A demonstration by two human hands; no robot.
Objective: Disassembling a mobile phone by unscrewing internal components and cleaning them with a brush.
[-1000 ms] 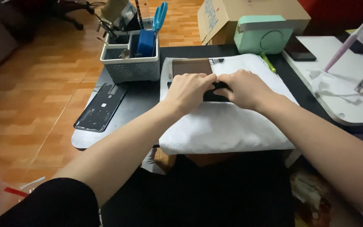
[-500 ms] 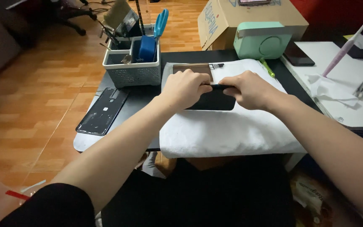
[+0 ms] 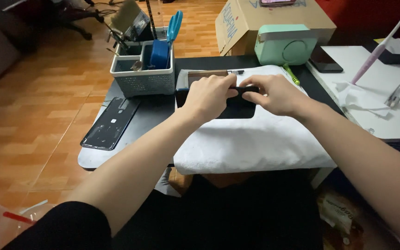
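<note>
A black phone [image 3: 237, 109] lies tilted on a white towel [image 3: 251, 141] spread over a small dark table [image 3: 156, 109]. My left hand [image 3: 210, 95] grips the phone's left part from above, fingers curled over its top edge. My right hand [image 3: 276, 94] pinches the phone's upper right edge. Both hands lift that edge slightly off the towel. Behind the phone a brown-backed flat part [image 3: 207, 74] rests on the towel.
A grey organiser basket [image 3: 140, 74] with blue scissors and tools stands at the back left. A detached black screen panel [image 3: 110, 123] lies on the table's left. A mint-green box [image 3: 285, 44], a cardboard box [image 3: 274, 18] and a white board [image 3: 385, 95] with a pink toothbrush sit right.
The hands have shifted from pressing flat on the phone to gripping its top edge, and the phone's dark body now shows more below them. The view moved slightly closer.
</note>
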